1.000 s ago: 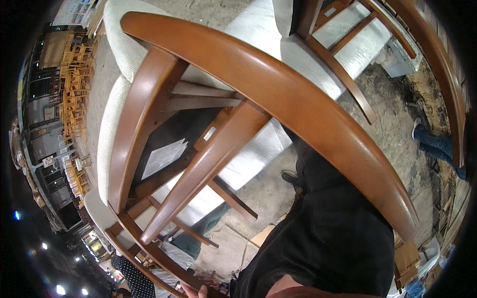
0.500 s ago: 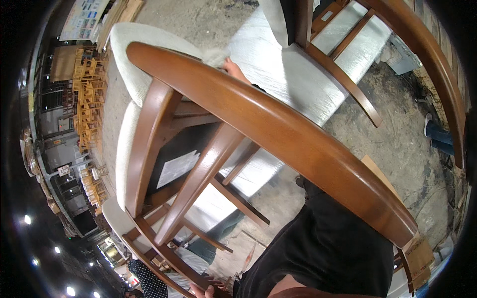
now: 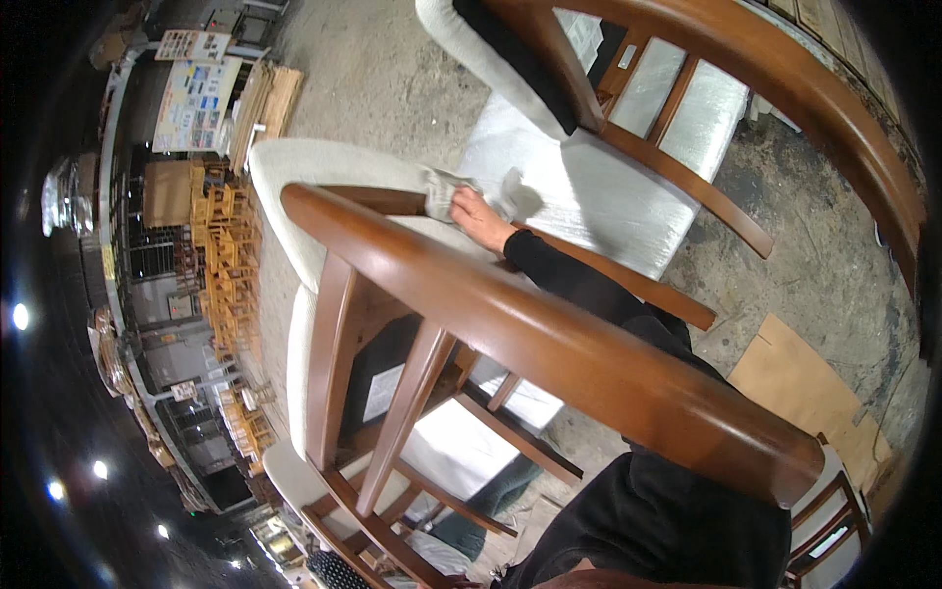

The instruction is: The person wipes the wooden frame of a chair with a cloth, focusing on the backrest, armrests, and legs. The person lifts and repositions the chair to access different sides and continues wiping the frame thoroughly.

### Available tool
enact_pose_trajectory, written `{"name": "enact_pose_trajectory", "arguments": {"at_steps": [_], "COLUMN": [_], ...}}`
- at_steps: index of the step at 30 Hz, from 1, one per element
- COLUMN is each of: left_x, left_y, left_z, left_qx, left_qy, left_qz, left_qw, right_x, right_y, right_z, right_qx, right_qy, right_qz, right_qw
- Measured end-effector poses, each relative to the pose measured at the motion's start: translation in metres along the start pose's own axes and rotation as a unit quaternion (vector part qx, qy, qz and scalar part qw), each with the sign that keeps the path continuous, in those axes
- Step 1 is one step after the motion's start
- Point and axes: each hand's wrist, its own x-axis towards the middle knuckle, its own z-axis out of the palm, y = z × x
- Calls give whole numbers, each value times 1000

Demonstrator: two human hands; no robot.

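A brown wooden chair with a thick curved rail (image 3: 549,324) and pale upholstery (image 3: 334,157) stands tilted right in front of me. My right hand (image 3: 478,218), in a black sleeve, reaches past the far side of that rail. Its fingers are closed on a crumpled greyish-white cloth (image 3: 446,191), which lies against the wood and pale fabric near the rail's far end. Lower on the frame are slats and a dark panel with a white paper label (image 3: 384,393). My left hand is out of the picture.
Another brown chair (image 3: 824,79) stands at the upper right, by shiny wrapped sheeting (image 3: 608,196). Flat cardboard (image 3: 800,373) lies on the concrete floor. Stacked wooden chairs (image 3: 226,265) and a picture board (image 3: 196,103) are at the left. A person's dotted sleeve (image 3: 334,569) shows at the bottom.
The view has shifted, and the chair sits lower and further right. My right hand and forearm, mostly hidden before, now show with the cloth. My left hand has left the lower edge.
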Motion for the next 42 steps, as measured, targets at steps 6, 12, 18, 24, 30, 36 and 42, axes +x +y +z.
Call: {"name": "enact_pose_trajectory", "arguments": {"at_steps": [6, 12, 18, 24, 30, 36, 42], "left_x": [13, 16, 24, 25, 21, 24, 21], "left_y": [-4, -28, -49, -52, -47, -51, -49], "left_z": [5, -14, -37, -43, -31, -31, -27], "left_qx": [62, 60, 69, 89, 13, -24, -36], "left_qy": [31, 46, -8, 17, -11, 5, 28], "left_qz": [68, 82, 97, 100, 137, 152, 113], "left_qw": [995, 994, 993, 991, 990, 988, 993], "right_x": [64, 98, -18, -137, -295, -251, -281], "right_y": [-67, -127, 9, 56, -59, -25, 25], "right_z": [11, 42, -33, -80, -212, -155, 41], "right_qx": [-154, 158, -387, -297, -565, -532, -477], "right_qy": [-12, 169, -170, -39, -104, -58, -164], "right_qz": [125, -253, 104, 44, 56, -33, -81], "right_qw": [980, 939, 901, 953, 817, 844, 859]}}
